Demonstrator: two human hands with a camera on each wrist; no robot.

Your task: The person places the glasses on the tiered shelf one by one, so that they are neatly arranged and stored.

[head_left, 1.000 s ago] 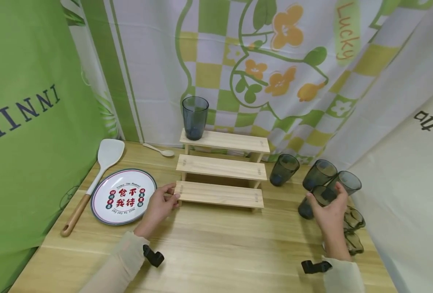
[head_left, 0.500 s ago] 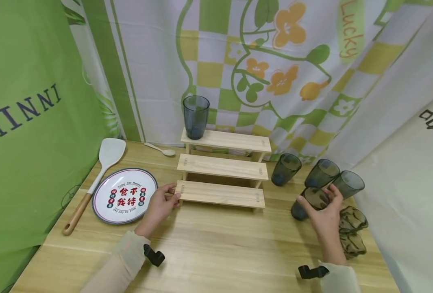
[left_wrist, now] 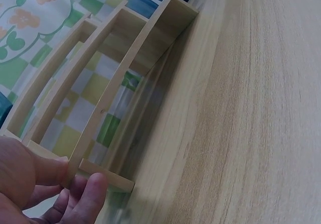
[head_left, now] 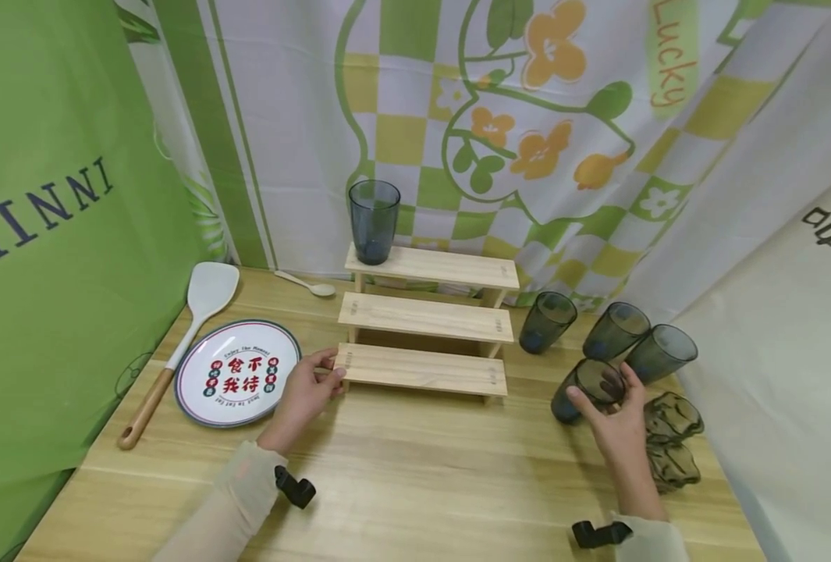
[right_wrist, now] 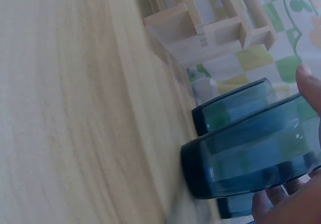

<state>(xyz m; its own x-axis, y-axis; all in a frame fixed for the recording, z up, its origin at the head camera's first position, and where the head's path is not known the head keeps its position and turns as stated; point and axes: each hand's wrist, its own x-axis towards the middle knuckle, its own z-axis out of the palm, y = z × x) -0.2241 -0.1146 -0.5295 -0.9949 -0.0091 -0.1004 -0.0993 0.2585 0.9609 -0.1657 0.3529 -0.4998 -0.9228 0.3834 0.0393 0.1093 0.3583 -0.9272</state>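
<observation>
Glass (right_wrist: pixel 251 148) was gripped near its rim in the right hand (head_left: pixel 622 429); other glasses (head_left: pixel 615 332) stood just beyond, so a swing might have knocked them. The left hand (head_left: pixel 307 394) pinched the rack (head_left: pixel 422 369), where a jerk could have toppled the upper glass (head_left: pixel 374 222).

A tall, transparent, smoky-blue glass tumbler (head_left: pixel 587 378) was held near its rim, mouth up, to the right of a pale wooden three-step rack (head_left: pixel 425 318), which was set upright and pinched at its lower left end.
</observation>
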